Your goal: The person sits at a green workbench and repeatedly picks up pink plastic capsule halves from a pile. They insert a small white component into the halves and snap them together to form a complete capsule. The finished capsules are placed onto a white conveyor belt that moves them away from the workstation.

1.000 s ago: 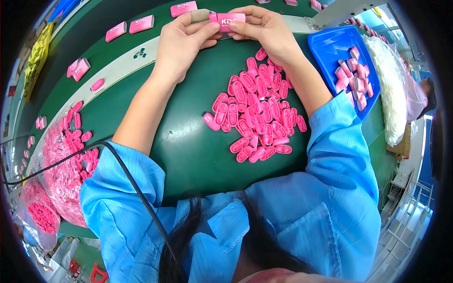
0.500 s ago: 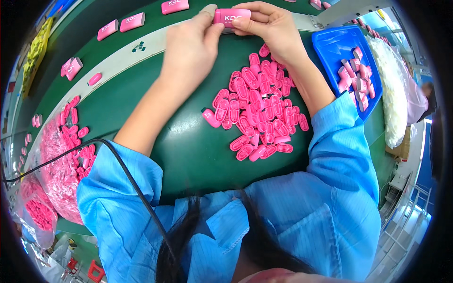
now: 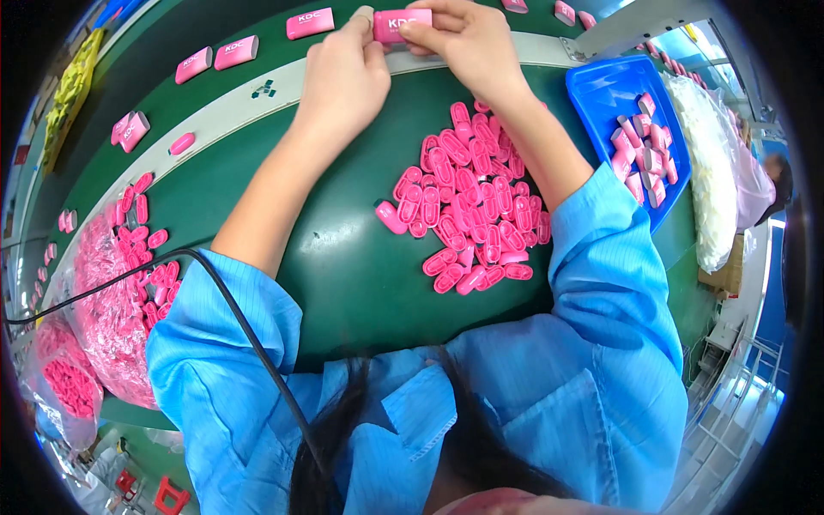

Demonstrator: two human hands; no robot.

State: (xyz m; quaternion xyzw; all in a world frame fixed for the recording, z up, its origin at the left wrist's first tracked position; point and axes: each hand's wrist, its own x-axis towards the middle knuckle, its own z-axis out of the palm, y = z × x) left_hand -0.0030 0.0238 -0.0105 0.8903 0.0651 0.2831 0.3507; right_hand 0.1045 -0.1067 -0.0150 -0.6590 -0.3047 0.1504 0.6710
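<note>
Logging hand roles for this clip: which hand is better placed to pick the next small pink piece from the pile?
Right, probably. Both hands hold the pink block, but the right forearm lies directly over the pile, while the left hand sits off to its side.

We find the pink case (image 3: 402, 24) and the heap of pink clips (image 3: 468, 210) to be smooth, slightly glossy plastic. The blue tray (image 3: 601, 94) is glossy plastic. The green table surface (image 3: 343, 275) looks smooth with a sheen. Our blue sleeves (image 3: 618, 283) are matt cloth.
</note>
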